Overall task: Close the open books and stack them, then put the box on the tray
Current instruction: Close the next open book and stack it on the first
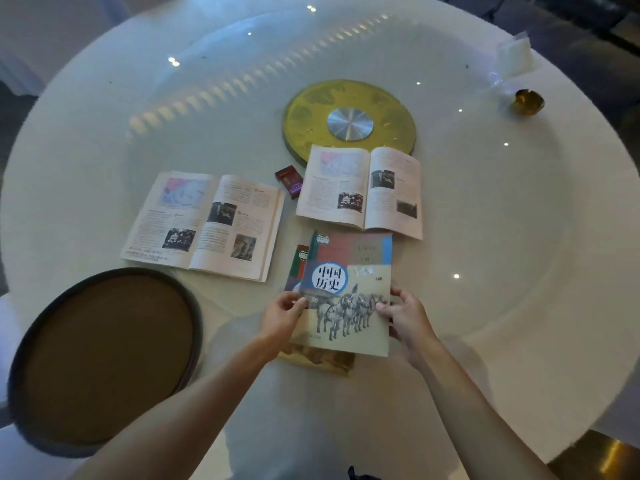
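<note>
White table (485,237) — both hands pinch one closed history book (346,289), left hand (282,315) and right hand (403,315) at its sides, over another closed book (318,362). Two open books (204,223) (362,190) lie behind — red box (289,181) between them, round tray (104,355) at left.

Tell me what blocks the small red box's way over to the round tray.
The open book lies flat between the red box and the tray. Lifted, the box would pass over it; nothing taller shows there.
</note>
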`<action>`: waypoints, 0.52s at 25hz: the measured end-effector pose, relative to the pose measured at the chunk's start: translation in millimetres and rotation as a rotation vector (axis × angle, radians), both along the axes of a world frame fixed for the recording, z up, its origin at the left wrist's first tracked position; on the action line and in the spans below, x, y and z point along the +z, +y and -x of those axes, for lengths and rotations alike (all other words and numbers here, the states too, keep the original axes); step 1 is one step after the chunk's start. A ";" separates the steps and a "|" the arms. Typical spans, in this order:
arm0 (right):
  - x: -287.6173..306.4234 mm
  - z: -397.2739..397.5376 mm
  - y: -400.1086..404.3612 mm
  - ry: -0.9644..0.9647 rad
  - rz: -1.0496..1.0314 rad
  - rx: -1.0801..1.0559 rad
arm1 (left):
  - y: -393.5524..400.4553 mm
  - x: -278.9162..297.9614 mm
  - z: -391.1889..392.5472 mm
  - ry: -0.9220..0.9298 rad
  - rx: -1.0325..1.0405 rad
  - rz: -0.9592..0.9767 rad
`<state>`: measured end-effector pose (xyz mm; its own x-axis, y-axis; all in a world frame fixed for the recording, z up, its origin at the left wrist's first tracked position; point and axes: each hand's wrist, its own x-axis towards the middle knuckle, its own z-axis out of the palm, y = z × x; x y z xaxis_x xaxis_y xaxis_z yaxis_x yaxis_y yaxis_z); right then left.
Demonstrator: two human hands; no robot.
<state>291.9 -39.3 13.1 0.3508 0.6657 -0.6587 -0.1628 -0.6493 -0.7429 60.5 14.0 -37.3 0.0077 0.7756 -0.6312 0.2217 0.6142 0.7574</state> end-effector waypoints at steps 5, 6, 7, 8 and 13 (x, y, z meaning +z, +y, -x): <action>-46.4 43.5 -5.8 -0.060 0.174 0.056 | -9.2 -17.3 36.9 0.214 -0.079 -0.024; -53.9 47.6 -7.7 -0.087 0.191 0.064 | -9.3 -21.0 40.3 0.236 -0.109 -0.022; -59.6 50.5 -10.0 -0.127 0.206 0.085 | -10.0 -22.6 43.1 0.273 -0.146 -0.030; -63.8 52.1 -11.4 -0.186 0.220 0.113 | -9.8 -22.2 45.4 0.327 -0.191 -0.053; -68.0 52.2 -7.8 -0.515 0.242 0.144 | -1.4 -22.8 53.5 0.579 -0.492 -0.268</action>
